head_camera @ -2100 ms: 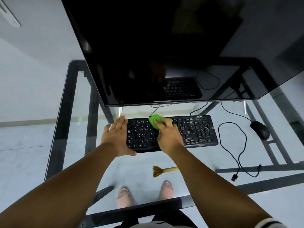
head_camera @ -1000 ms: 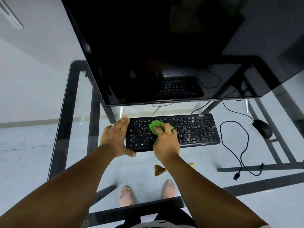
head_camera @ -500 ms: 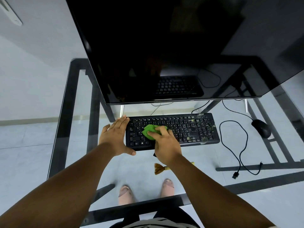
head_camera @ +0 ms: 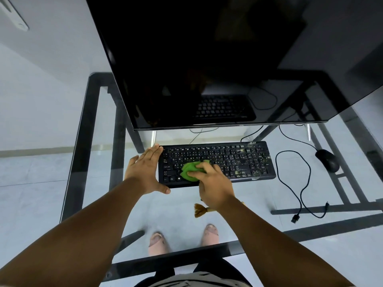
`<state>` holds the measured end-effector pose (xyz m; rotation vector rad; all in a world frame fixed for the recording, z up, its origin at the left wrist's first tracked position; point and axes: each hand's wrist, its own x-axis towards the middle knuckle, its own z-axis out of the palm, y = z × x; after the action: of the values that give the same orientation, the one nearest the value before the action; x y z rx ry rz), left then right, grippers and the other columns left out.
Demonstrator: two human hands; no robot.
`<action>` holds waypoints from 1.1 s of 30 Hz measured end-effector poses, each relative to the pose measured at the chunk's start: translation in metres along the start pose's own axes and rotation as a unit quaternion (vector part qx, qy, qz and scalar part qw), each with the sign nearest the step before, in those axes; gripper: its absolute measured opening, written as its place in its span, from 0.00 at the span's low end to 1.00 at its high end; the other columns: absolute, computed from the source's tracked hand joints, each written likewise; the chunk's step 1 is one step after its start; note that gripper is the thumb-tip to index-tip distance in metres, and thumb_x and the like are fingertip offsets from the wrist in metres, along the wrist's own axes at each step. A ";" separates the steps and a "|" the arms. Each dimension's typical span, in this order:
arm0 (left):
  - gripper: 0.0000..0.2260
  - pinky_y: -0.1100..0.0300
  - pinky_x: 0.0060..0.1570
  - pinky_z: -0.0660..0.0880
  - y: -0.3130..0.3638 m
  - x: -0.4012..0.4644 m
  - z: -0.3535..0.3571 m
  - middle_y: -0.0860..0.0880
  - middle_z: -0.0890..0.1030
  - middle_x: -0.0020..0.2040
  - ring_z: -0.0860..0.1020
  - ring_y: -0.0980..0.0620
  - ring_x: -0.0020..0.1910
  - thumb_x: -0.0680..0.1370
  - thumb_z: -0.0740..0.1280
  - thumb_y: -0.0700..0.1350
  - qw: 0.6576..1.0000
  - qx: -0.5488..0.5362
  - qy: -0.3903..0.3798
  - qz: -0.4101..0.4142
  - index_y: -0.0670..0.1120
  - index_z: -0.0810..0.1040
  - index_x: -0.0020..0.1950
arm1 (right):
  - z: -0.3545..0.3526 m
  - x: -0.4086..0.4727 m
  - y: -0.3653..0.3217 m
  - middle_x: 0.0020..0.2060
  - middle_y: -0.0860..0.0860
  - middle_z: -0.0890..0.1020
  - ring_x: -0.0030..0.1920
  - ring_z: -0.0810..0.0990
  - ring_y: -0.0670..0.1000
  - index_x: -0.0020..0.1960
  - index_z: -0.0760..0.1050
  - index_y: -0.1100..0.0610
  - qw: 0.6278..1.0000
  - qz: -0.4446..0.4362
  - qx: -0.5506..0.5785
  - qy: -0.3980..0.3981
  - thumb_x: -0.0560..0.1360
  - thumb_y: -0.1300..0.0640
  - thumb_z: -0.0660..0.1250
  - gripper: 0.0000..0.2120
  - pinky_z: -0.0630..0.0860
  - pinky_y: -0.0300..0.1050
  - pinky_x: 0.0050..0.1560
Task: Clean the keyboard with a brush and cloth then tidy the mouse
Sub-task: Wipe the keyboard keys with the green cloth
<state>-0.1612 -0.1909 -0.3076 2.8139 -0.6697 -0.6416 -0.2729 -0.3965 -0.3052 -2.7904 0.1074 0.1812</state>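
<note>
A: Head view, then. What has each grip got?

B: The right hand (head_camera: 215, 188) has its fingers curled over a bunched green cloth (head_camera: 191, 170), pressing it onto the left-middle keys of the black keyboard (head_camera: 217, 162). The left hand (head_camera: 145, 170) holds nothing: fingers straight and together, its edge laid against the keyboard's left end, thumb stretched along the near corner.

A: And the brush?

B: The brush (head_camera: 200, 210) lies on the glass desk (head_camera: 257, 210) just behind the right grip, toward the person; only its brown bristles and a bit of pale handle show past the wrist.

A: The mouse?

B: The black mouse (head_camera: 327, 160) sits well off to the right of the right grip, beyond the keyboard's far end. Its cable (head_camera: 298, 183) loops loosely across the glass between them, with the plug lying free near the desk's front bar.

A: Anything else?

B: A dark monitor (head_camera: 207, 59) stands beyond both grips, mirroring the keyboard. The right-hand keys look smudged.
</note>
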 end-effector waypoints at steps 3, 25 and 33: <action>0.62 0.51 0.76 0.48 0.001 -0.001 -0.002 0.55 0.43 0.80 0.46 0.55 0.78 0.58 0.75 0.69 1.000 0.007 0.000 0.005 0.52 0.41 0.79 | 0.003 -0.006 0.011 0.57 0.47 0.76 0.53 0.72 0.55 0.57 0.82 0.45 0.994 0.062 0.013 0.087 0.71 0.64 0.62 0.21 0.80 0.50 0.40; 0.62 0.50 0.75 0.48 0.010 -0.004 -0.007 0.54 0.44 0.80 0.46 0.55 0.78 0.57 0.76 0.69 0.999 0.040 0.003 -0.017 0.51 0.43 0.79 | 0.005 -0.029 0.025 0.60 0.43 0.78 0.52 0.72 0.53 0.55 0.83 0.42 0.997 -0.069 -0.016 0.024 0.70 0.64 0.65 0.22 0.77 0.46 0.44; 0.62 0.50 0.75 0.49 0.013 -0.005 -0.006 0.54 0.46 0.80 0.47 0.54 0.79 0.56 0.78 0.66 0.999 0.034 0.005 -0.022 0.51 0.44 0.79 | 0.004 -0.032 0.053 0.56 0.43 0.80 0.48 0.71 0.54 0.47 0.85 0.43 0.994 -0.044 -0.040 0.096 0.67 0.67 0.68 0.20 0.76 0.50 0.46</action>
<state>-0.1674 -0.1994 -0.2974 2.8998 -0.6418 -0.6233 -0.3106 -0.4429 -0.3222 -2.8788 0.0239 -0.1075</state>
